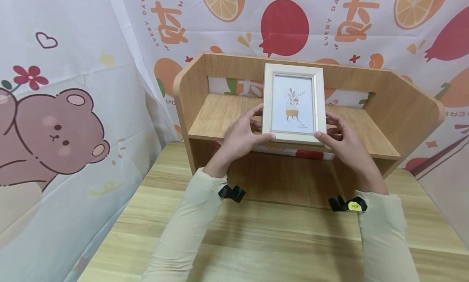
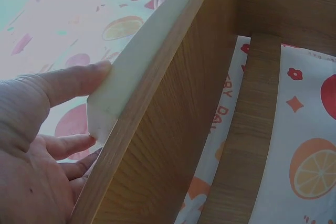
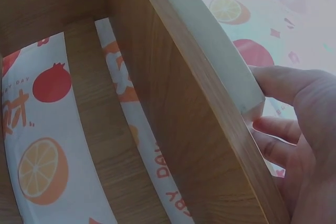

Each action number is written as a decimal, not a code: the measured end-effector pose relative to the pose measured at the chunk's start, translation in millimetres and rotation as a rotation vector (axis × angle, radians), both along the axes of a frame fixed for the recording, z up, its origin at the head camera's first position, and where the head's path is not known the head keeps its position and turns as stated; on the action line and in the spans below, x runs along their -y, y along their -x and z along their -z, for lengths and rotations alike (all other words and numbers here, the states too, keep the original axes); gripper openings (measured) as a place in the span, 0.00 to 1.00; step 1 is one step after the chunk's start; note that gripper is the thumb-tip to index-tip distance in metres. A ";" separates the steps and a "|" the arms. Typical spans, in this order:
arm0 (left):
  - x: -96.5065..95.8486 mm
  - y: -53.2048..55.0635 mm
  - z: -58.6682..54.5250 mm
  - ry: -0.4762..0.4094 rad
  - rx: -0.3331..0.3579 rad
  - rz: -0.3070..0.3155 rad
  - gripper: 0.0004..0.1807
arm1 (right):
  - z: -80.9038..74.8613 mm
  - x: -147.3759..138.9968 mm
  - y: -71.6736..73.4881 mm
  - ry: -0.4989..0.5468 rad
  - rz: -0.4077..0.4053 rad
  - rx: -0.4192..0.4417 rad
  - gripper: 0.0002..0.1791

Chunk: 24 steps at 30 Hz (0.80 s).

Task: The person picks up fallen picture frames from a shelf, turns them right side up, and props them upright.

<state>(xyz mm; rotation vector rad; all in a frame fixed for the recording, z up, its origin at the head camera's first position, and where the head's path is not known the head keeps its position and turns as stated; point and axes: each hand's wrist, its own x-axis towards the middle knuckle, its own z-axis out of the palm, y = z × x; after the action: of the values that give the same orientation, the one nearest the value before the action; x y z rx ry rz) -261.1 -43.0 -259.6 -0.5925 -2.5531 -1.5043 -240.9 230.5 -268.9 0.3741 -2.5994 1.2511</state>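
A cream picture frame with a potted-plant print stands tilted back on the upper shelf of a wooden desk shelf. My left hand holds its lower left corner, thumb on the front and fingers at the side. At the lower right corner my right hand grips it the same way. In the left wrist view the frame's bottom edge lies along the shelf board, beside my left hand. The right wrist view has the frame's bottom edge along that board, with my right hand at its corner.
The shelf unit stands on a light wooden table, its side panels rising left and right of the frame. Behind it hangs a fruit-print cloth. A bear-print curtain hangs at the left.
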 end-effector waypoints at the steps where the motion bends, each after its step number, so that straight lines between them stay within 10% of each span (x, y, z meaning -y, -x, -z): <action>1: -0.5 -0.1 0.0 -0.005 0.002 0.003 0.47 | 0.0 -0.3 0.3 0.001 -0.004 -0.003 0.38; 24: -1.1 -0.2 4.3 0.051 -0.085 -0.020 0.47 | -3.6 -3.0 7.1 0.090 -0.074 -0.030 0.39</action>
<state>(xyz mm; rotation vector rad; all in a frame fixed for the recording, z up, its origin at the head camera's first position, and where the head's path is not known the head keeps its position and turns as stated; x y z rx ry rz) -260.9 -41.9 -263.9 -0.6216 -2.5319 -1.3809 -248.0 233.5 -265.3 0.4713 -2.5152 1.3708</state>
